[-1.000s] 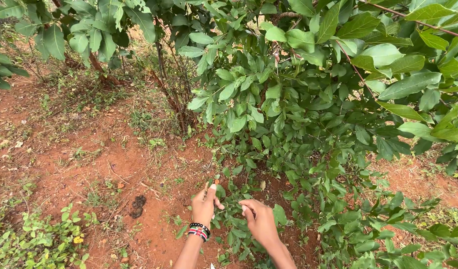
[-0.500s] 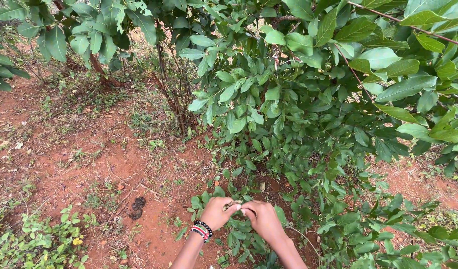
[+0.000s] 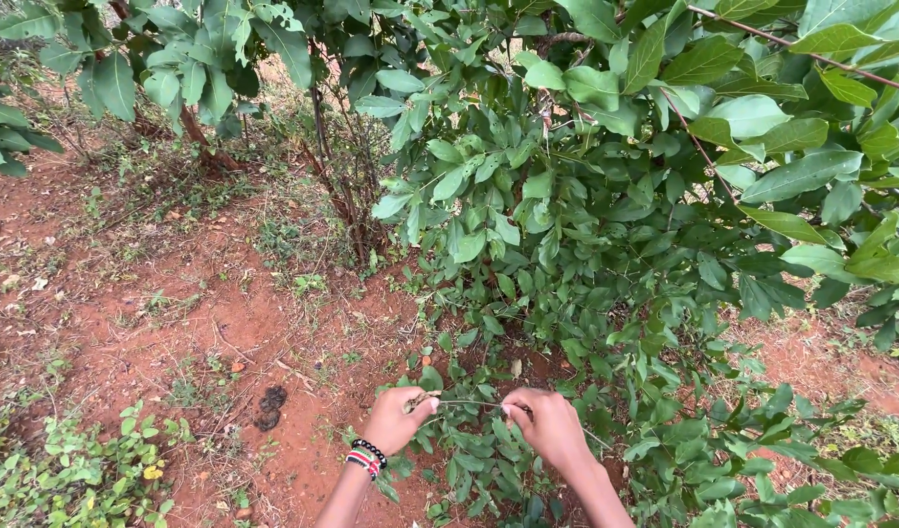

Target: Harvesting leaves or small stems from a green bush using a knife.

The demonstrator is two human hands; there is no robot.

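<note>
Head view: left hand [image 3: 395,418] and right hand [image 3: 547,423] fingers pinch a thin stem [image 3: 469,402] (stretched between them).

L hand [image 3: 395,418] & R hand [image 3: 550,426] low, fwd, apart; both fists curled, fingertips pinched inward facing each other. Beaded bands on L wrist. Forearms bare.

Both forearms [image 3: 606,494] cut off at bottom edge; bush [image 3: 616,196] hides its stems
</note>
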